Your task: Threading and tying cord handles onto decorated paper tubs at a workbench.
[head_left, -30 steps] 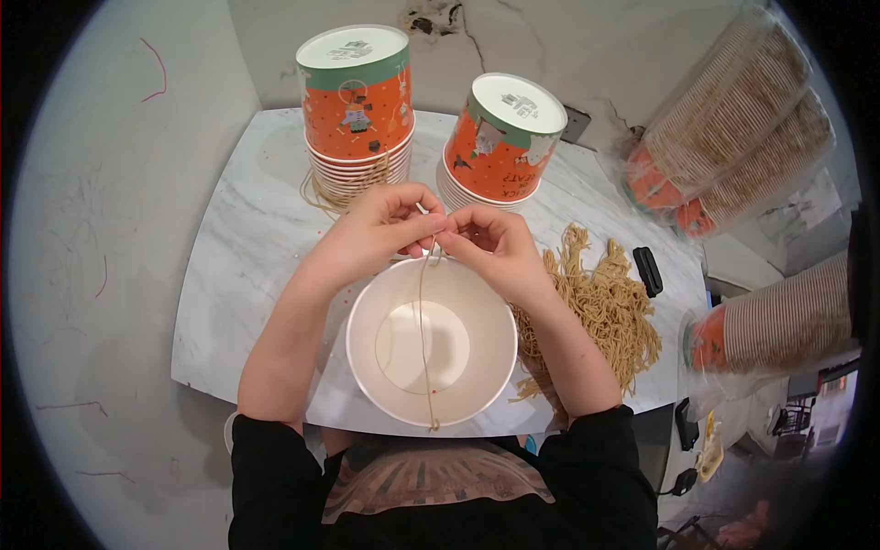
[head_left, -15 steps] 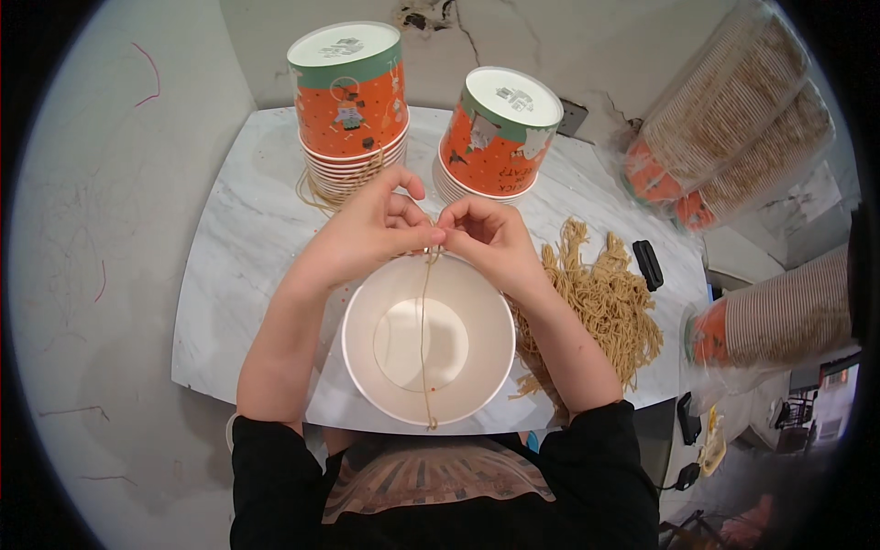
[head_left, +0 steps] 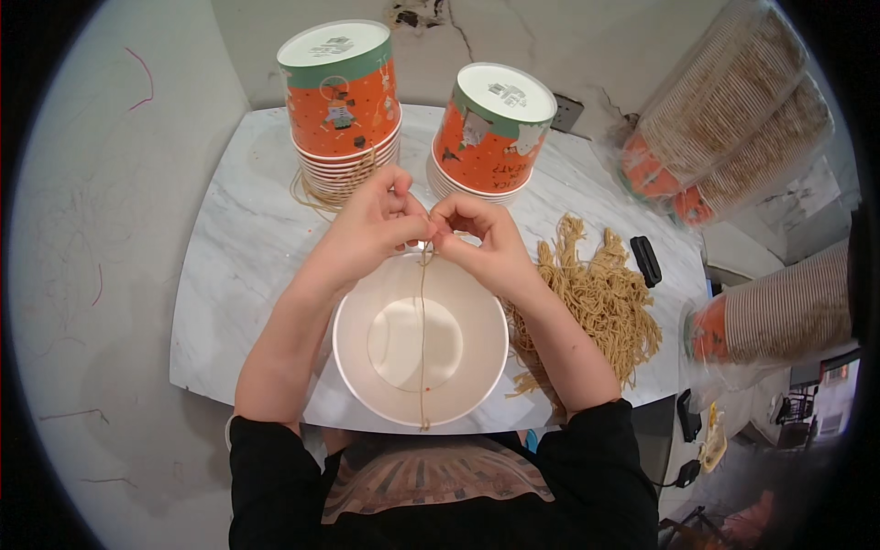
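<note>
A white-lined paper bucket (head_left: 348, 362) stands mouth up at the table's near edge. A tan cord (head_left: 423, 339) stretches across its mouth from the far rim to the near rim, where it ends in a small knot. Over the far rim, my left hand (head_left: 380, 220) pinches the cord's end between thumb and finger. My right hand (head_left: 481, 234) meets it there, its thumb and finger closed on the same cord. The fingertips touch, and the bit of cord between them is mostly hidden.
Behind my hands stand two upside-down stacks of orange and green buckets, a taller left stack (head_left: 339, 101) with cords hanging beside it and a right stack (head_left: 490, 137). Right of the bucket lies a heap of tan cords (head_left: 600, 302) beside a black object (head_left: 646, 262). Bagged bucket stacks (head_left: 724, 110) are farther right.
Both hands stay at the far rim and still pinch the cord, with the fingers shifted slightly. The view has moved a little, so the bucket and stacks appear slightly farther left.
</note>
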A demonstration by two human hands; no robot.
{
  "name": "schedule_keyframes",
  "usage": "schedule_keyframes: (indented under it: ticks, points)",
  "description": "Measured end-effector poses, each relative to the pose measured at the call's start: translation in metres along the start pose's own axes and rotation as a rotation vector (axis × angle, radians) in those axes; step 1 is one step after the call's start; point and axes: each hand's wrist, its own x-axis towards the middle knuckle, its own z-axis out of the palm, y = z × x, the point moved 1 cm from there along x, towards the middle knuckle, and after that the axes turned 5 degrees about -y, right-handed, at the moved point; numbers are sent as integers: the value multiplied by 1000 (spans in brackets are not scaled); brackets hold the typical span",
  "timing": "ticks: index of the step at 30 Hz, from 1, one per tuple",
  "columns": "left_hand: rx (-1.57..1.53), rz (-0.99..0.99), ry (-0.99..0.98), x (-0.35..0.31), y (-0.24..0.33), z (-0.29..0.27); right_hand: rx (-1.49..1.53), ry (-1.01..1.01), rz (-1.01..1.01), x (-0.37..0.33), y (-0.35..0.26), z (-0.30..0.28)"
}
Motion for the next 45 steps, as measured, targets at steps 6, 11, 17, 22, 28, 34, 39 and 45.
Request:
schedule_keyframes:
  ticks: [6,11,17,22,28,34,39,45]
  points:
    - [9,-35,69,-2,7,0,-57,8,10,1,3,-1]
    - [42,-46,30,-6,14,-2,141,28,120,1,-1,-3]
    - [26,7,14,-1,7,-6,192,-8,171,-1,-4,-4]
    - [36,7,13,-1,5,-12,142,-5,134,1,-4,1]
    - [27,14,17,-1,5,-13,-7,-49,89,1,-5,-3]
    - [36,-46,22,-2,12,-10,40,-97,102,3,4,-5]
    - [-103,-56,136,0,12,-22,238,-128,227,2,11,-3]
    - [-136,-93,56,1,14,-24,757,-212,493,2,23,-6]
